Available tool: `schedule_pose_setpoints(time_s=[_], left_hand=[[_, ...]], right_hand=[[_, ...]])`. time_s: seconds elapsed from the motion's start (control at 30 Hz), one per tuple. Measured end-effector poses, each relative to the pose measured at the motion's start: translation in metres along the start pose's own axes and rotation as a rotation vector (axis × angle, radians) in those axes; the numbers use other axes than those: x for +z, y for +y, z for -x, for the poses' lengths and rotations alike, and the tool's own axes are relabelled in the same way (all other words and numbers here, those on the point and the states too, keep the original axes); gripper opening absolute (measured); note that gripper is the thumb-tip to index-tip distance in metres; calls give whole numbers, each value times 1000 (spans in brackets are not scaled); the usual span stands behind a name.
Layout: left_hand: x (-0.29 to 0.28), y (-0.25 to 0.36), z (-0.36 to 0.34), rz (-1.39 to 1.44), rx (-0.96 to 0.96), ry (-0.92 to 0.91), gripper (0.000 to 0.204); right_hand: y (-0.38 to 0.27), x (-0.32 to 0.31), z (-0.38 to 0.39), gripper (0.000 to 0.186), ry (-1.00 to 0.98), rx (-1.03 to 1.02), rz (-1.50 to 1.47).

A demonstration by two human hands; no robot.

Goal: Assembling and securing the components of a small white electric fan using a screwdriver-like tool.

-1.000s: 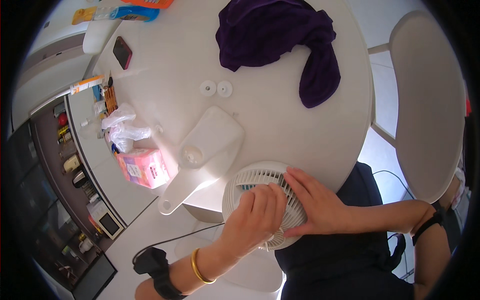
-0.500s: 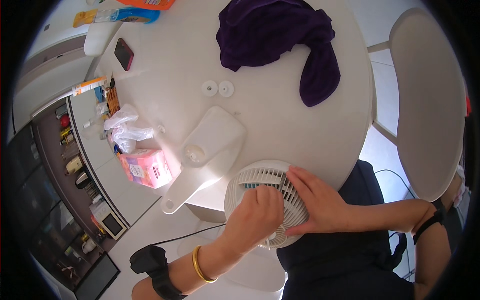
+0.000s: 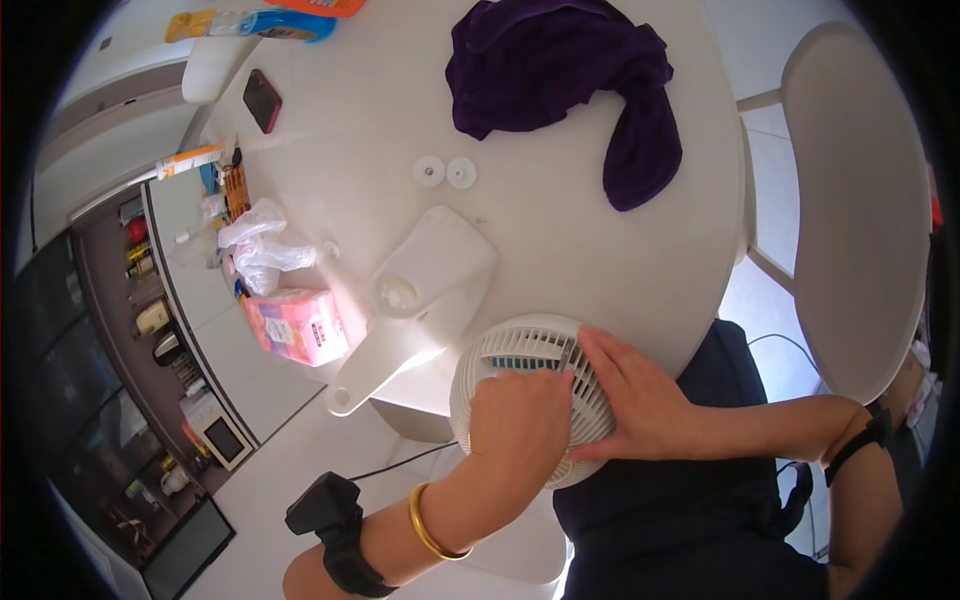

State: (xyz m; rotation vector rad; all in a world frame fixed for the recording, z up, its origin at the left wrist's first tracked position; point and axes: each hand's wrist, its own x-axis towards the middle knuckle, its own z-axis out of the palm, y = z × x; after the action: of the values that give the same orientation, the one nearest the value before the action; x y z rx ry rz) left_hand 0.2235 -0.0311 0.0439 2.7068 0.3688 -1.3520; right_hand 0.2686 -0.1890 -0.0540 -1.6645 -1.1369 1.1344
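A round white fan head [image 3: 497, 345] with a slatted casing lies tilted at the table's near edge, against my body. My right hand [image 3: 640, 400] grips its right side, thumb below and fingers along the upper rim. Closed into a fist, my left hand [image 3: 520, 420] rests over the middle of the casing and hides most of it. A thin grey piece shows by its fingertips; what the fist holds is hidden. Just beyond lies a white fan stand [image 3: 450, 270] with a holed end. Two white round discs [image 3: 429, 171] sit side by side farther off.
A crumpled purple cloth [image 3: 560, 80] covers part of the far table. Along the left edge are a pink tissue pack [image 3: 297, 327], a plastic bag [image 3: 265, 250], a phone [image 3: 262, 101] and a spray bottle [image 3: 250, 25]. A chair [image 3: 850, 210] stands at the right.
My left fist has turned on the fan head, and its wrist and forearm have shifted slightly right. My right hand keeps its hold. The whole view has shifted a little.
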Motion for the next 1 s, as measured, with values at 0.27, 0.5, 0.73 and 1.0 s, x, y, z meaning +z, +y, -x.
schedule_pose_setpoints(time_s=[0.27,0.5,0.73,1.0], left_hand=[[-12,1,3,78,-71,-122,41],[4,-5,-10,662,-336,-242,54],[5,-11,-15,1497,-678,-573,55],[7,-18,-13,1531,-668,-590,52]], right_hand=[[-3,1,0,115,29,-39,-3],[2,2,4,115,60,-56,14],[-2,1,1,111,53,-65,51],[-2,-27,-17,63,160,-304,66]])
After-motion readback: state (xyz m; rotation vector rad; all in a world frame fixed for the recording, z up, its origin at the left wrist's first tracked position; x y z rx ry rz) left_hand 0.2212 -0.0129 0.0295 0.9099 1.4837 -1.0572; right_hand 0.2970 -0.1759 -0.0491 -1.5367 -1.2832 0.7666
